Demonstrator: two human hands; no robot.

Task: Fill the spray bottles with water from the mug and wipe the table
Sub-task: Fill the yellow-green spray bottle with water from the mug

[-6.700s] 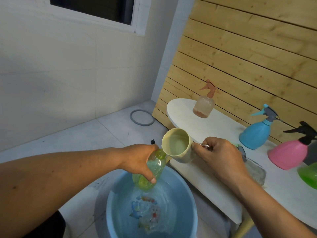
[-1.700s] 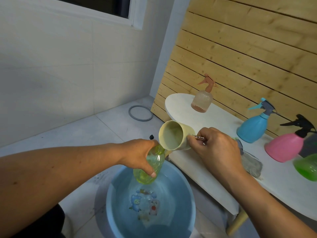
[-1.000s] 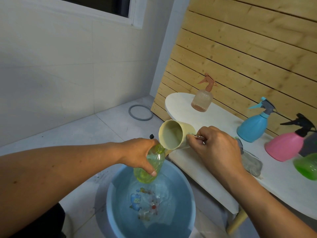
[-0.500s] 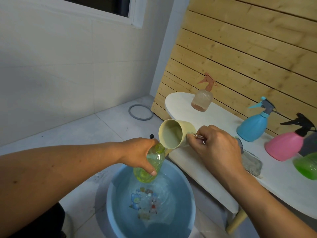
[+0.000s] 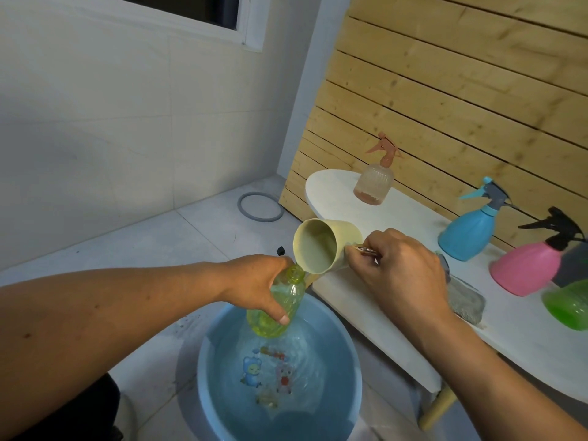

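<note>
White tiled wall (image 5: pixel 95 122), window (image 5: pixel 197 11), wood-slat panelling (image 5: pixel 445 90), grey tiled floor (image 5: pixel 143 243).

cream mug (image 5: pixel 321 246), yellow-green bottle (image 5: pixel 276 308), blue basin (image 5: pixel 222 405).

The green bottle (image 5: pixel 276 303) is looking like clear glossy plastic, the mug (image 5: pixel 321 245) matt, the wall planks (image 5: pixel 445 90) rough wood, the cloth (image 5: pixel 466 302) coarse.

You can't read any words, brand names or numbers here. The blue basin (image 5: pixel 346 361) has little cartoon pictures on its bottom, but no letters on them are clear enough to read.
</note>
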